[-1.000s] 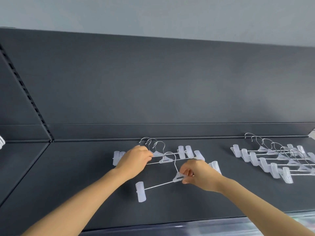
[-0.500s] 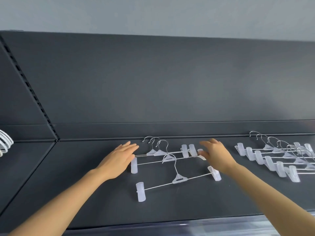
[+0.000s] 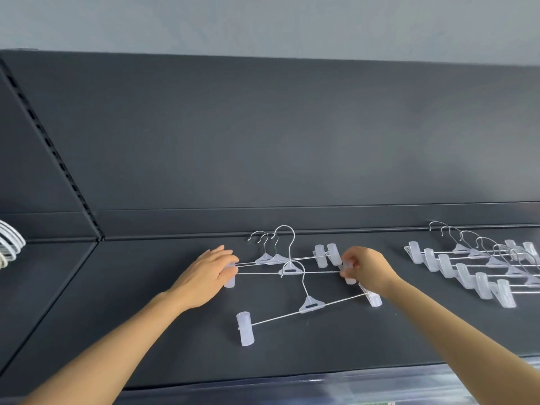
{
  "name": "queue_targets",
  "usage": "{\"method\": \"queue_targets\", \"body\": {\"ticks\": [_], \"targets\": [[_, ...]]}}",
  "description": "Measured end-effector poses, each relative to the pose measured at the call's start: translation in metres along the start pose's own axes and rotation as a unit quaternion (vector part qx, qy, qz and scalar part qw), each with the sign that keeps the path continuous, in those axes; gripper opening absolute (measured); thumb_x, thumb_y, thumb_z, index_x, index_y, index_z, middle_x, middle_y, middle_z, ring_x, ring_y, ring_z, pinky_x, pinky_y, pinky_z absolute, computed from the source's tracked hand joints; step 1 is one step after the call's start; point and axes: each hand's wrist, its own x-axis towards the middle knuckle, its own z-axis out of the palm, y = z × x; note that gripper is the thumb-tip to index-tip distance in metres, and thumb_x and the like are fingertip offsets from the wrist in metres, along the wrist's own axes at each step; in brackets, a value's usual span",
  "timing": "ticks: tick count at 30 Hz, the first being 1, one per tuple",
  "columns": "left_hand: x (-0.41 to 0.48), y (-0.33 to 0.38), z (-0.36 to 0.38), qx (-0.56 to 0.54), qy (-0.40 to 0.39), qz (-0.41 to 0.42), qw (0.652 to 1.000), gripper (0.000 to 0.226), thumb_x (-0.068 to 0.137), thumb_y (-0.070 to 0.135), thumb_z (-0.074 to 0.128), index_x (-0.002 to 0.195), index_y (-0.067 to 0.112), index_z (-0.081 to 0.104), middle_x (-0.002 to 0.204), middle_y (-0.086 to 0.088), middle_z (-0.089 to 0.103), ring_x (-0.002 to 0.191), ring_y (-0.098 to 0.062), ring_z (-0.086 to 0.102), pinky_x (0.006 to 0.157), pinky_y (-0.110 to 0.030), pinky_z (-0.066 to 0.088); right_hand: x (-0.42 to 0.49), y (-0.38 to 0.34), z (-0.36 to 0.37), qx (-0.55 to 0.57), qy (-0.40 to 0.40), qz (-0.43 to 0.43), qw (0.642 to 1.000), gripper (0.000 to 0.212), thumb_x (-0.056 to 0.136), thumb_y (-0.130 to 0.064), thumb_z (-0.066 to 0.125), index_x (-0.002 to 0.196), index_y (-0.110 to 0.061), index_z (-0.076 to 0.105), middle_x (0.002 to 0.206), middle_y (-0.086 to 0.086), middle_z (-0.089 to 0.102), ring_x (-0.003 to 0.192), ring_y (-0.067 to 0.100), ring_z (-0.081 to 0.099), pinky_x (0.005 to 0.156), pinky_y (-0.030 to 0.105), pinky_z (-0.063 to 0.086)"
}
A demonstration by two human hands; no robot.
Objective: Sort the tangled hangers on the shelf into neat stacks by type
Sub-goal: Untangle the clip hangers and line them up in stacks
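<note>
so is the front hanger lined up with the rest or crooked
Crooked: the front hanger lies slanted on the shelf, its left clip lower than its right; the hangers behind run level.
</note>
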Motion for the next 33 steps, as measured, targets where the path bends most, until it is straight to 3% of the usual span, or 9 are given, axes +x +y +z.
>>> {"method": "queue_targets", "body": {"ticks": [3, 7, 11, 15, 20, 23, 26, 29, 33], "targets": [[0.003, 0.002, 0.006, -0.031, 0.018, -0.02, 0.999, 0.033, 0.101, 0.036, 0.025, 0.095, 0.023, 0.055, 0.129, 0.009, 0.053, 0.144, -0.009, 0.02, 0.11, -0.023, 0.018, 0.001, 0.001, 0.0, 0.005, 0.005, 0.0, 1.0, 0.014, 0.074, -0.011, 0.069, 0.076, -0.018, 0.057, 0.078, -0.001, 0.058, 0.066, 0.014, 0.049, 0.055, 0.019, 0.038], [0.007, 0.005, 0.005, -0.084, 0.038, -0.041, 0.995, 0.036, 0.101, 0.031, 0.036, 0.109, 0.017, 0.068, 0.141, 0.008, 0.047, 0.143, -0.006, 0.02, 0.099, -0.016, 0.019, 0.001, 0.002, 0.0, 0.014, 0.008, 0.004, 1.0, 0.012, 0.076, -0.01, 0.069, 0.082, -0.016, 0.06, 0.085, 0.001, 0.062, 0.071, 0.016, 0.052, 0.054, 0.019, 0.038], [0.009, 0.003, 0.006, -0.091, 0.04, -0.047, 0.994, 0.033, 0.1, 0.032, 0.04, 0.118, 0.024, 0.066, 0.148, 0.006, 0.041, 0.142, -0.006, 0.022, 0.102, -0.017, 0.022, -0.001, 0.004, 0.004, 0.005, 0.038, -0.003, 0.999, 0.018, 0.074, -0.011, 0.072, 0.082, -0.018, 0.057, 0.089, 0.003, 0.057, 0.077, 0.019, 0.054, 0.062, 0.024, 0.04], [0.01, 0.004, 0.009, -0.09, 0.058, -0.054, 0.993, 0.032, 0.1, 0.028, 0.041, 0.113, 0.019, 0.068, 0.143, 0.007, 0.046, 0.141, -0.007, 0.024, 0.109, -0.024, 0.027, -0.004, 0.003, 0.005, -0.019, 0.059, -0.024, 0.998, 0.02, 0.074, -0.013, 0.074, 0.082, -0.016, 0.056, 0.089, 0.0, 0.048, 0.077, 0.022, 0.054, 0.067, 0.029, 0.042], [0.011, 0.001, 0.008, -0.082, 0.041, -0.048, 0.995, 0.033, 0.1, 0.032, 0.039, 0.115, 0.022, 0.067, 0.145, 0.007, 0.044, 0.142, -0.006, 0.022, 0.112, -0.025, 0.023, -0.004, 0.005, 0.002, -0.014, 0.038, -0.02, 0.999, 0.016, 0.077, -0.016, 0.07, 0.079, -0.017, 0.055, 0.091, 0.002, 0.056, 0.079, 0.019, 0.053, 0.063, 0.025, 0.04], [0.01, 0.002, 0.01, -0.064, 0.048, -0.039, 0.996, 0.035, 0.1, 0.032, 0.039, 0.115, 0.019, 0.067, 0.143, 0.007, 0.045, 0.143, -0.009, 0.02, 0.113, -0.025, 0.021, -0.004, 0.007, -0.004, 0.005, 0.007, -0.012, 1.0, 0.015, 0.08, -0.013, 0.066, 0.089, -0.016, 0.056, 0.092, 0.001, 0.062, 0.079, 0.017, 0.055, 0.058, 0.018, 0.04], [0.009, 0.001, 0.011, -0.049, 0.054, -0.03, 0.997, 0.034, 0.1, 0.033, 0.04, 0.119, 0.02, 0.065, 0.144, 0.007, 0.044, 0.144, -0.009, 0.02, 0.115, -0.027, 0.019, -0.004, 0.006, -0.01, -0.006, -0.016, -0.026, 1.0, 0.033, 0.084, -0.012, 0.06, 0.115, -0.023, 0.057, 0.098, 0.002, 0.061, 0.091, 0.019, 0.054, 0.067, 0.021, 0.039], [0.009, 0.001, 0.011, -0.044, 0.053, -0.027, 0.997, 0.032, 0.099, 0.033, 0.041, 0.12, 0.023, 0.064, 0.145, 0.007, 0.043, 0.144, -0.008, 0.019, 0.115, -0.028, 0.02, -0.004, 0.006, -0.01, -0.039, -0.039, -0.048, 0.997, 0.039, 0.09, -0.011, 0.051, 0.125, -0.028, 0.055, 0.083, -0.007, 0.05, 0.097, 0.017, 0.046, 0.077, 0.023, 0.035], [0.009, 0.001, 0.012, -0.053, 0.059, -0.031, 0.996, 0.034, 0.098, 0.036, 0.043, 0.126, 0.024, 0.058, 0.145, 0.011, 0.042, 0.143, -0.006, 0.018, 0.114, -0.027, 0.019, -0.003, 0.007, -0.012, -0.055, -0.062, -0.064, 0.994, 0.041, 0.093, -0.01, 0.048, 0.132, -0.025, 0.05, 0.077, -0.006, 0.044, 0.097, 0.013, 0.039, 0.073, 0.019, 0.032]]}}
